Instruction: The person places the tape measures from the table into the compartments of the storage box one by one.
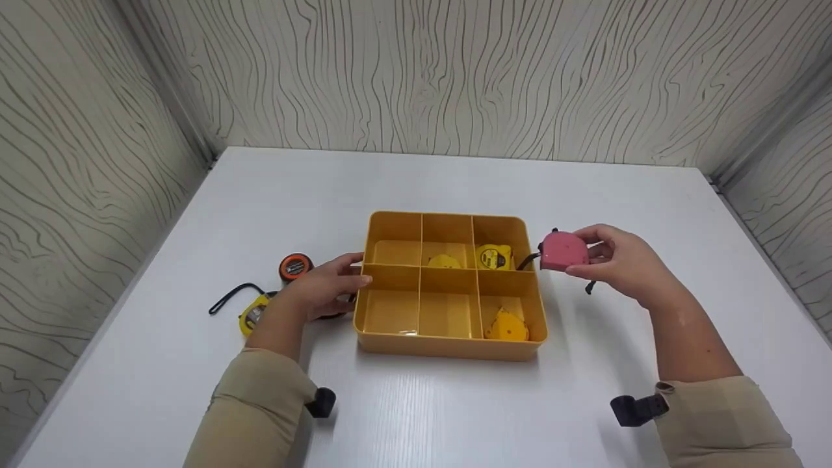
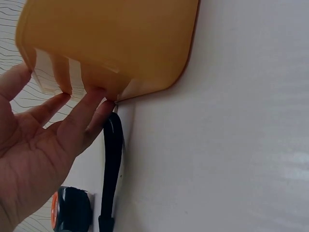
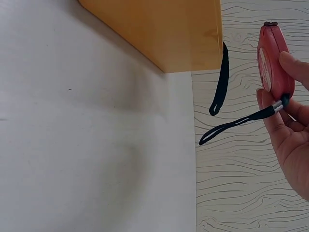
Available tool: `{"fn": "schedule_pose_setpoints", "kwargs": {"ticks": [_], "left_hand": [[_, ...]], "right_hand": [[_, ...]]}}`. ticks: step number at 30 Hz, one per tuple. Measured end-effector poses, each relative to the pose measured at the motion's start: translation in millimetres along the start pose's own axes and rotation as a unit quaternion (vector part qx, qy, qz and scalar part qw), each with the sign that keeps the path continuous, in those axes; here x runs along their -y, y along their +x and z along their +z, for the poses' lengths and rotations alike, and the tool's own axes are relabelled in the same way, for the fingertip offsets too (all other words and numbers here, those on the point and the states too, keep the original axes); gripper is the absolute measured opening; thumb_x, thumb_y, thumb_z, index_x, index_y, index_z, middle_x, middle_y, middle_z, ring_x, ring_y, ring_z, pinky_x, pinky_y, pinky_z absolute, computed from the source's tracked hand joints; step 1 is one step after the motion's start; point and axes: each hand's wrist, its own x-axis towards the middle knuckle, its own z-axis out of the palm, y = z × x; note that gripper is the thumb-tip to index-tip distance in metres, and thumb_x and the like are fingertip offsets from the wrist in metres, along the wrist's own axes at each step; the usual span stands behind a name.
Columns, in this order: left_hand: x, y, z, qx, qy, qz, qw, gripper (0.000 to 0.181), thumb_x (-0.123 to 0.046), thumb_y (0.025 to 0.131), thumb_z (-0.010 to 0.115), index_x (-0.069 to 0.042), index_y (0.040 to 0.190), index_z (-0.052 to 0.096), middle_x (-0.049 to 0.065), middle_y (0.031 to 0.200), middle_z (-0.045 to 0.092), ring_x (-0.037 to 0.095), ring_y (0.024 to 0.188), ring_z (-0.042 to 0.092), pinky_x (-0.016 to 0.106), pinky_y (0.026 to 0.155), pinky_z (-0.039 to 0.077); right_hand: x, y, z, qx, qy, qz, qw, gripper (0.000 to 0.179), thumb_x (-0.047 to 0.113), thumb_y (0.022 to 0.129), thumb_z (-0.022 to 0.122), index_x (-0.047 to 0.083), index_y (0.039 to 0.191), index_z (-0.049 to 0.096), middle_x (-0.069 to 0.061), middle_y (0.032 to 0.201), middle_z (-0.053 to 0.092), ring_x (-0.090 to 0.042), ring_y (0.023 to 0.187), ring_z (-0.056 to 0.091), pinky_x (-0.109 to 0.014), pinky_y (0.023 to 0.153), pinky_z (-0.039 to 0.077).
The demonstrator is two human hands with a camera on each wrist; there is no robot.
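Observation:
My right hand (image 1: 621,260) pinches a pink tape measure (image 1: 564,251) between thumb and fingers, raised just off the box's right side. A black wrist strap (image 3: 241,123) dangles from it. My left hand (image 1: 328,283) rests against the left wall of a yellow six-compartment box (image 1: 448,346), straight fingers on the outside and thumb at the rim. Inside, a yellow tape measure (image 1: 495,257) sits back right, its black strap (image 3: 221,82) hanging over the wall. Another yellow tape measure (image 1: 444,261) lies back middle, partly hidden by the divider. An orange-yellow tape measure (image 1: 508,327) occupies the front right compartment.
Left of the box lie an orange-and-black round tape measure (image 1: 296,267) and a yellow tape measure (image 1: 253,316) with a black strap, partly behind my left forearm. Another black strap (image 2: 112,159) lies under my left hand. Patterned panels (image 1: 442,78) enclose the white table (image 1: 416,416).

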Motion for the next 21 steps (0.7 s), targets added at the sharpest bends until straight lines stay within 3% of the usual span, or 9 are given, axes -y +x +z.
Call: {"fn": "schedule_pose_setpoints", "kwargs": {"ticks": [16, 21], "left_hand": [[0.4, 2.0, -1.4, -0.012, 0.023, -0.012, 0.9996, 0.067, -0.031, 0.079, 0.071, -0.032, 0.138, 0.038, -0.002, 0.132, 0.046, 0.019, 0.115, 0.049, 0.044, 0.094, 0.043], [-0.9, 1.8, -1.4, -0.014, 0.03, -0.019, 0.9993, 0.066, -0.031, 0.08, 0.07, -0.034, 0.137, 0.038, -0.002, 0.131, 0.046, 0.019, 0.115, 0.049, 0.045, 0.095, 0.042]], "right_hand": [[26, 0.1, 13, 0.026, 0.01, -0.016, 0.9995, 0.072, 0.044, 0.069, 0.076, 0.007, 0.124, 0.048, -0.012, 0.113, 0.057, -0.025, 0.101, 0.055, -0.038, 0.083, 0.051], [34, 0.6, 20, 0.037, 0.017, -0.031, 0.9987, 0.069, 0.044, 0.068, 0.077, 0.009, 0.121, 0.05, -0.009, 0.11, 0.058, -0.023, 0.098, 0.056, -0.034, 0.079, 0.052]]}}
